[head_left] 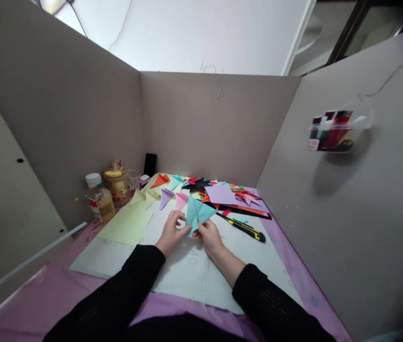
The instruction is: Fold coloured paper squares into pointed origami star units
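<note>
Both your left hand and right hand grip the folded blue paper by its lower edge; pinch evenly, align edges, then crease firmly.

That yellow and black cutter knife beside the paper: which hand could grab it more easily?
Probably the right hand. The cutter knife lies just to its right on the white mat, while the left hand sits across the blue folded paper that both hands hold.

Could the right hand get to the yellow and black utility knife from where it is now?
Probably yes. The utility knife lies bare on the mat just beyond the right hand, nothing between them, but that hand and the left hand both hold the blue folded paper.
</note>
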